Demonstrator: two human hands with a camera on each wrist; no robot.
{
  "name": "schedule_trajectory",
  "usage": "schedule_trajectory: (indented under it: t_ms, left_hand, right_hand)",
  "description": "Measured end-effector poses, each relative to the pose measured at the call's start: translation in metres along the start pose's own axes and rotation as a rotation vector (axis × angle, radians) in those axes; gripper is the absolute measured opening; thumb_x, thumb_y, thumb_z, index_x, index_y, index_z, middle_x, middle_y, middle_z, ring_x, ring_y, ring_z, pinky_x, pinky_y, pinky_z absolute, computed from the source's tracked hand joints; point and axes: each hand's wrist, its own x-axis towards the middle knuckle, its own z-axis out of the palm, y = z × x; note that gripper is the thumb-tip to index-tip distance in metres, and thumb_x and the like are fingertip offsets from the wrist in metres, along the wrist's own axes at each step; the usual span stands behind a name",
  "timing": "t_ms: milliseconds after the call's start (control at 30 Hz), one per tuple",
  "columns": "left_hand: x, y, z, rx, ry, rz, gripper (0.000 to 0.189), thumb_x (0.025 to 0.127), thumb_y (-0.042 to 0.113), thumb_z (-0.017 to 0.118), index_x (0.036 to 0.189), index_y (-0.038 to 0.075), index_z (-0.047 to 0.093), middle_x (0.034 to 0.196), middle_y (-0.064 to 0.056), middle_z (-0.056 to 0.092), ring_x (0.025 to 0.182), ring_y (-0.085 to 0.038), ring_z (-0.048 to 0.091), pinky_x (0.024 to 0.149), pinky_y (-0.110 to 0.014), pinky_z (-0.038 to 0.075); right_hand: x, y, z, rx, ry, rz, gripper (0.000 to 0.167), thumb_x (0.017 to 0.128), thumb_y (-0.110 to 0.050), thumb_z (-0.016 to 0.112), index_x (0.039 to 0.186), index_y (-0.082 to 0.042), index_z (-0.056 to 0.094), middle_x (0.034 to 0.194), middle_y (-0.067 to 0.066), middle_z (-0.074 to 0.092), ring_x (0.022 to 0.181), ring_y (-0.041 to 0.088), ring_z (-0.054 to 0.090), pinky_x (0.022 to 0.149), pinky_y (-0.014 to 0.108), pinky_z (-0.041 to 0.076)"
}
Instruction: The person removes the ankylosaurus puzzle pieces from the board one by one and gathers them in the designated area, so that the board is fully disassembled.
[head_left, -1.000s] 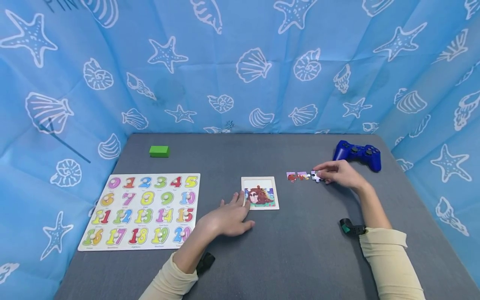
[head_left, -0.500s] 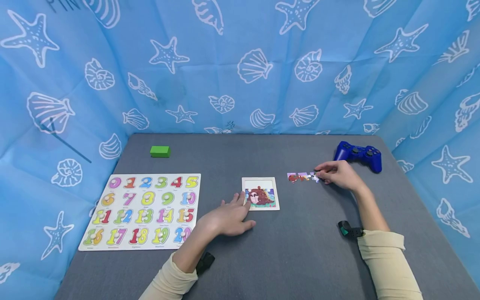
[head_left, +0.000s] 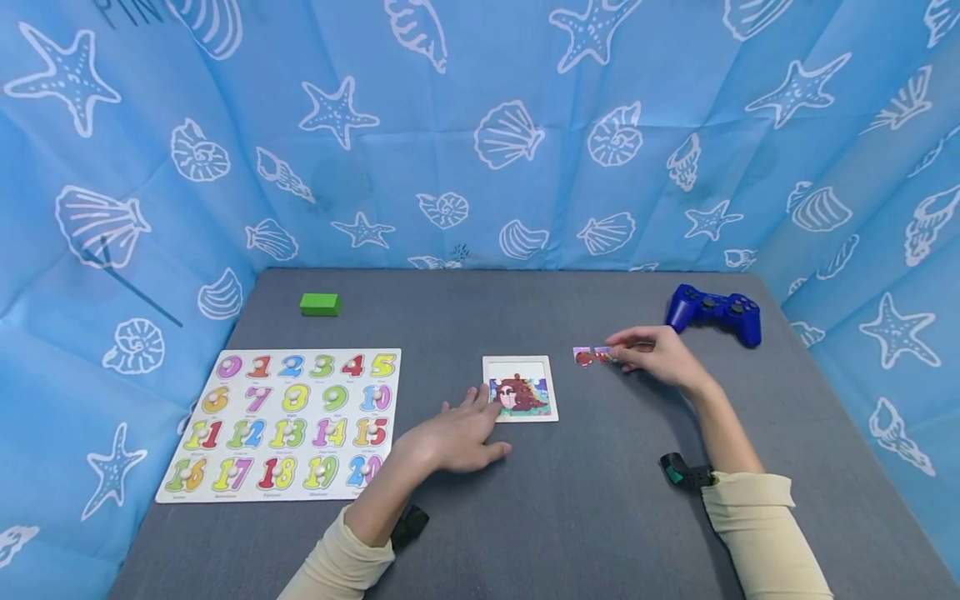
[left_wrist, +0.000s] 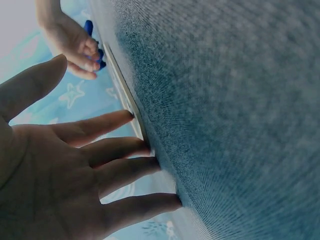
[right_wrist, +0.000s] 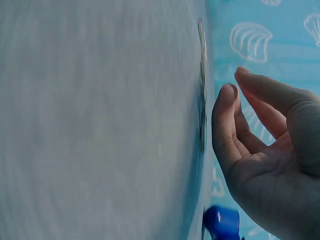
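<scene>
My left hand (head_left: pixel 465 433) lies with fingers spread at the left edge of a small jigsaw puzzle tray (head_left: pixel 521 367), fingertips on its rim. The tray shows a red-brown-haired figure in its lower part and a bare white strip above. Right of it, jigsaw pieces (head_left: pixel 584 357) lie in a short row, the right end hidden under my right hand (head_left: pixel 660 358). In the right wrist view, the thumb and fingers are loosely bent with a gap between them, holding nothing, close above the thin edge of the pieces (right_wrist: pixel 203 90).
A white number peg board (head_left: pixel 281 425) covers the left of the grey table (head_left: pixel 570 517). A green block (head_left: pixel 320 305) stands behind it. At the back right, beyond my right hand, sits a blue game controller (head_left: pixel 714 313). A blue shell-patterned curtain (head_left: pixel 420 167) hangs around the table.
The rightmost jigsaw piece was slid left against the others by my right hand. That hand has since shifted farther left, over the row. My left hand has stayed at the tray.
</scene>
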Motion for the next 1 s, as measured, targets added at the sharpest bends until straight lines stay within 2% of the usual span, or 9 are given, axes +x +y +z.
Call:
schedule_trajectory:
  t_ms: [233,467,633,867,1000]
  left_hand:
    - [0.001,0.0,0.001,-0.005,-0.007,0.0,0.071,0.112,0.043,0.057,0.171,0.009,0.035,0.183,-0.02,0.01,0.172,-0.037,0.012,0.134,-0.069,0.02]
    - [0.004,0.001,0.0,0.021,-0.017,-0.012,0.071,0.112,0.044,0.057,0.17,0.01,0.036,0.183,-0.021,0.011,0.172,-0.038,0.012,0.133,-0.069,0.022]
    - [0.005,0.001,0.001,0.024,-0.027,-0.016,0.072,0.112,0.046,0.055,0.171,0.01,0.035,0.183,-0.021,0.01,0.172,-0.038,0.01,0.133,-0.07,0.022]
    - [0.006,-0.001,0.001,0.025,-0.029,-0.006,0.072,0.113,0.046,0.055,0.171,0.01,0.034,0.183,-0.021,0.009,0.172,-0.039,0.01,0.132,-0.071,0.022]
    - [0.006,-0.001,0.001,0.031,-0.03,-0.006,0.072,0.113,0.046,0.055,0.171,0.011,0.033,0.183,-0.02,0.008,0.172,-0.038,0.009,0.132,-0.071,0.022]
  right_hand:
    - [0.009,-0.016,0.028,0.028,-0.066,-0.02,0.027,0.104,-0.01,0.073,0.125,0.007,0.075,0.116,0.032,0.076,0.085,0.01,0.077,0.077,0.029,0.066]
    - [0.017,-0.042,0.065,0.054,-0.17,-0.077,0.027,0.104,-0.011,0.073,0.126,0.005,0.075,0.114,0.026,0.076,0.093,0.02,0.079,0.081,0.034,0.067]
    - [0.024,-0.058,0.087,0.09,-0.242,-0.128,0.026,0.104,-0.008,0.072,0.126,0.006,0.074,0.117,0.026,0.078,0.094,0.019,0.079,0.083,0.032,0.066]
    - [0.036,-0.071,0.114,0.054,-0.33,-0.19,0.023,0.104,-0.007,0.07,0.123,0.004,0.076,0.114,0.023,0.08,0.09,0.013,0.075,0.082,0.025,0.063]
    - [0.041,-0.077,0.126,-0.023,-0.363,-0.203,0.022,0.105,-0.008,0.07,0.122,0.003,0.077,0.109,0.019,0.08,0.085,0.014,0.071,0.078,0.024,0.059]
